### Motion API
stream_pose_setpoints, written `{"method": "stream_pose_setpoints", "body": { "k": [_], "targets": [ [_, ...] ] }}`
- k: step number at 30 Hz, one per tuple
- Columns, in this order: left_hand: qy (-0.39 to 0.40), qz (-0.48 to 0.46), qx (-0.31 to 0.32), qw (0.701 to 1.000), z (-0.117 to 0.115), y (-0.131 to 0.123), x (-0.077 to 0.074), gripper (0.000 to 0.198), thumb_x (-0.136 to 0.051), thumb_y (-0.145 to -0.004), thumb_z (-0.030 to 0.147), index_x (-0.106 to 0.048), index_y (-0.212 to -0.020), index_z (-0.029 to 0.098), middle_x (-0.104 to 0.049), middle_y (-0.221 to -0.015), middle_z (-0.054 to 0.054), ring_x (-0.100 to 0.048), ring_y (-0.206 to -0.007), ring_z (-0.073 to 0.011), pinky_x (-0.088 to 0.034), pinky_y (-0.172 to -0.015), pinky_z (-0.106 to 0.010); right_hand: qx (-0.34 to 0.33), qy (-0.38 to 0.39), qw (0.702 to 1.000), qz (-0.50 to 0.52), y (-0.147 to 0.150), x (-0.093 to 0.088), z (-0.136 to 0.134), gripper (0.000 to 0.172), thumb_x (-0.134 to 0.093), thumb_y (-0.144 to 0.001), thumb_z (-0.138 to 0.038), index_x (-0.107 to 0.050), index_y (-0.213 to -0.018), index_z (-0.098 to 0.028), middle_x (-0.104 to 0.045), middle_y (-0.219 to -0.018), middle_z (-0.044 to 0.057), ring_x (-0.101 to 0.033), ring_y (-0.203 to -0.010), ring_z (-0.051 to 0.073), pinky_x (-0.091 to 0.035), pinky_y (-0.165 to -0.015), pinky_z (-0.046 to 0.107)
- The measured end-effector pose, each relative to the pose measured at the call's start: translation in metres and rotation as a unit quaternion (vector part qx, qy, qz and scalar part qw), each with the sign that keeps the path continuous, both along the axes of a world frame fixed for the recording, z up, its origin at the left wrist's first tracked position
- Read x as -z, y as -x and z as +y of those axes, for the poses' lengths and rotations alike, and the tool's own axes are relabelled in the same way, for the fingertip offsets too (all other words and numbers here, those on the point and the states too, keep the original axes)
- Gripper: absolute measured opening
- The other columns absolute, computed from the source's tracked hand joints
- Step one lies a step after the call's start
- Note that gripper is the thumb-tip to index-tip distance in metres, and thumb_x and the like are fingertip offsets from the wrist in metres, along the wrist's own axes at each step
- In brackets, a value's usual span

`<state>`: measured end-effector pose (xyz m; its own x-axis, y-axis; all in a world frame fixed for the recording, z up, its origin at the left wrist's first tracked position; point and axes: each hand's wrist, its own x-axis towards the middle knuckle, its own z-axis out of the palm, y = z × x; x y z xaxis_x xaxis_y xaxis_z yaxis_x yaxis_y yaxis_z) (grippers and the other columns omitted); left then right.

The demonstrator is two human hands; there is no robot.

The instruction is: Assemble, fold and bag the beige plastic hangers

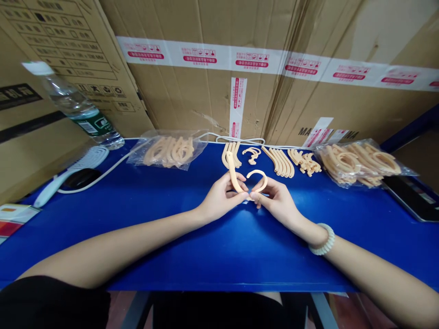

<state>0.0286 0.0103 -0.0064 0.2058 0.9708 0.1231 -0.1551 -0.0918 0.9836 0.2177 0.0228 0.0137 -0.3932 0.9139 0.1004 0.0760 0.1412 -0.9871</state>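
Observation:
My left hand (217, 196) is closed round the lower end of a curved beige hanger arm (233, 172), which stands nearly upright. A beige hanger hook (263, 177), its curl facing up, is pinched in my right hand (279, 201). The fingertips of both hands come close together where the two parts meet; whether they are joined there is hidden by the fingers. Just beyond lie loose curved arms (238, 160), a few hooks (253, 152), a row of more arms (280, 163) and a heap of small beige pieces (305, 163).
Clear plastic bags of beige parts lie at back left (168, 151) and right (360, 160) on the blue table (212, 251). A water bottle (85, 114), white brush (78, 164), black mouse (82, 178) and dark phone-like device (413, 196) flank them. Cardboard boxes (192, 96) wall the back.

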Motion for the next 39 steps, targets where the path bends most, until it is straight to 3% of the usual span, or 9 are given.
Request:
{"method": "stream_pose_setpoints", "body": {
  "k": [8,12,14,16,18,21,25,32,39],
  "targets": [
    [0.027,0.028,0.042,0.998,0.002,0.002,-0.004,0.037,-0.085,-0.069,0.021,-0.056,-0.092,0.016,-0.071,-0.083,-0.002,-0.072,-0.079,-0.0166,-0.057,-0.079,-0.031,-0.009,0.042,0.999,0.015,-0.001,0.003,0.002,0.036,-0.085,-0.07,-0.046,-0.066,-0.083,-0.019,-0.07,-0.072,0.002,-0.069,-0.062,0.017,-0.06,-0.061,0.032],
    [0.039,0.007,0.023,0.999,0.002,0.003,-0.006,0.033,-0.085,-0.069,0.021,-0.058,-0.088,0.015,-0.072,-0.084,-0.002,-0.073,-0.083,-0.0176,-0.057,-0.085,-0.033,0.033,-0.086,0.993,-0.069,-0.023,-0.006,0.02,0.031,-0.065,-0.091,-0.048,-0.068,-0.101,-0.019,-0.073,-0.084,0.006,-0.071,-0.073,0.021,-0.061,-0.069,0.039],
    [0.041,-0.007,0.007,0.999,0.002,0.003,-0.007,0.031,-0.084,-0.071,0.021,-0.058,-0.087,0.015,-0.072,-0.085,-0.002,-0.072,-0.084,-0.0167,-0.056,-0.085,-0.033,0.083,-0.247,0.944,-0.205,-0.04,-0.011,0.035,0.026,-0.059,-0.096,-0.039,-0.07,-0.106,-0.018,-0.074,-0.094,0.01,-0.07,-0.088,0.026,-0.059,-0.082,0.045],
    [0.043,-0.02,-0.01,0.999,0.002,0.003,-0.007,0.031,-0.084,-0.071,0.021,-0.059,-0.088,0.015,-0.072,-0.085,-0.002,-0.071,-0.083,-0.0154,-0.055,-0.085,-0.032,0.084,-0.379,0.847,-0.362,-0.055,-0.013,0.048,0.025,-0.061,-0.094,-0.028,-0.071,-0.113,-0.015,-0.072,-0.11,0.016,-0.064,-0.108,0.032,-0.052,-0.097,0.052],
    [0.044,-0.029,-0.022,0.998,0.001,0.002,-0.008,0.031,-0.084,-0.07,0.02,-0.059,-0.088,0.015,-0.071,-0.084,-0.001,-0.07,-0.082,-0.0145,-0.054,-0.085,-0.031,0.069,-0.435,0.761,-0.476,-0.063,-0.01,0.058,0.03,-0.06,-0.093,-0.02,-0.069,-0.121,-0.011,-0.07,-0.12,0.018,-0.058,-0.117,0.036,-0.048,-0.102,0.054],
    [0.047,-0.038,-0.027,0.998,0.001,0.002,-0.008,0.032,-0.084,-0.069,0.019,-0.059,-0.088,0.015,-0.071,-0.083,-0.001,-0.07,-0.082,-0.0143,-0.053,-0.084,-0.03,0.058,-0.447,0.703,-0.55,-0.065,-0.003,0.064,0.031,-0.052,-0.094,-0.01,-0.07,-0.119,-0.008,-0.071,-0.116,0.019,-0.058,-0.11,0.034,-0.051,-0.096,0.048],
    [0.046,-0.047,-0.031,0.997,0.001,0.001,-0.008,0.032,-0.084,-0.068,0.019,-0.06,-0.088,0.015,-0.071,-0.082,-0.001,-0.069,-0.081,-0.0141,-0.053,-0.082,-0.03,0.042,-0.46,0.696,-0.55,-0.063,0.002,0.066,0.032,-0.046,-0.092,-0.002,-0.074,-0.105,-0.009,-0.073,-0.108,0.018,-0.058,-0.103,0.03,-0.052,-0.091,0.04],
    [0.042,-0.049,-0.027,0.998,0.0,0.001,-0.007,0.03,-0.083,-0.069,0.018,-0.061,-0.088,0.015,-0.071,-0.083,-0.001,-0.069,-0.082,-0.014,-0.052,-0.081,-0.029,0.028,-0.445,0.734,-0.512,-0.067,-0.002,0.068,0.026,-0.048,-0.095,-0.006,-0.074,-0.095,-0.01,-0.074,-0.093,0.014,-0.061,-0.092,0.027,-0.051,-0.085,0.037],
    [0.036,-0.052,-0.025,0.998,0.001,0.002,-0.006,0.029,-0.083,-0.069,0.018,-0.061,-0.087,0.015,-0.07,-0.083,-0.001,-0.069,-0.081,-0.014,-0.052,-0.081,-0.03,0.064,-0.466,0.663,-0.581,-0.068,-0.004,0.066,0.02,-0.056,-0.094,-0.012,-0.076,-0.098,-0.011,-0.075,-0.102,0.016,-0.058,-0.1,0.033,-0.046,-0.084,0.044]
  ]
}}
